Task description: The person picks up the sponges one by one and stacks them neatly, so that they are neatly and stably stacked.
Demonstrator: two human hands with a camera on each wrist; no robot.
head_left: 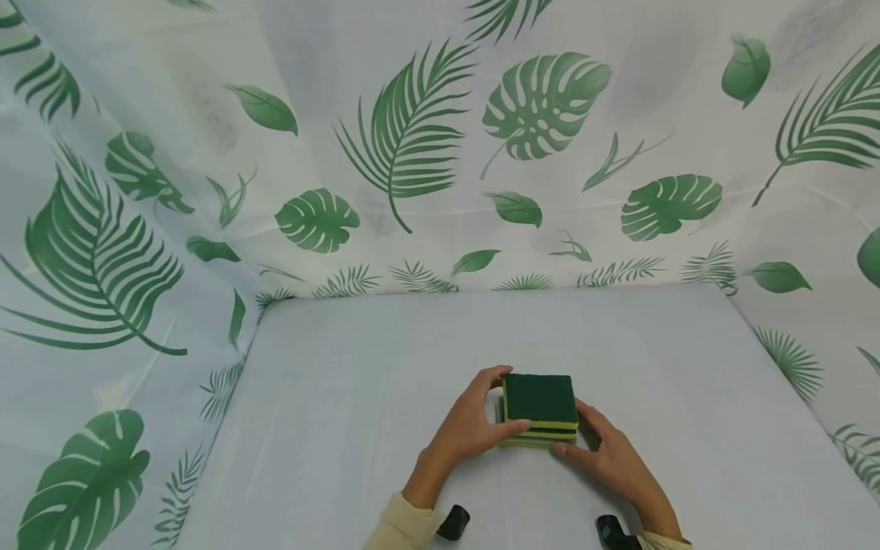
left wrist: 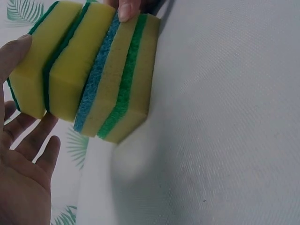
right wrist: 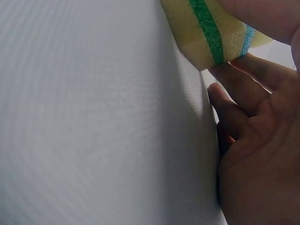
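Note:
Several sponges lie stacked flat on the table, their edges roughly lined up. The top sponge (head_left: 539,397) is yellow with a dark green scouring pad facing up, and a second yellow sponge (left wrist: 77,70) sits beneath it. Lower down come a beige sponge with a blue pad (left wrist: 96,86) and, at the bottom, a beige one with a bright green pad (left wrist: 126,86). My left hand (head_left: 470,420) holds the top sponge from the left, thumb on its near side and fingers at the far side. From the right, my right hand (head_left: 615,454) grips the lower sponges, thumb at the near edge.
A pale tabletop (head_left: 344,367) spreads around the stack. Leaf-printed cloth (head_left: 426,252) rises behind it and along both sides. Black wrist devices, one (head_left: 454,523) beside the left sleeve and another (head_left: 612,531) beside the right, stand near the forearms.

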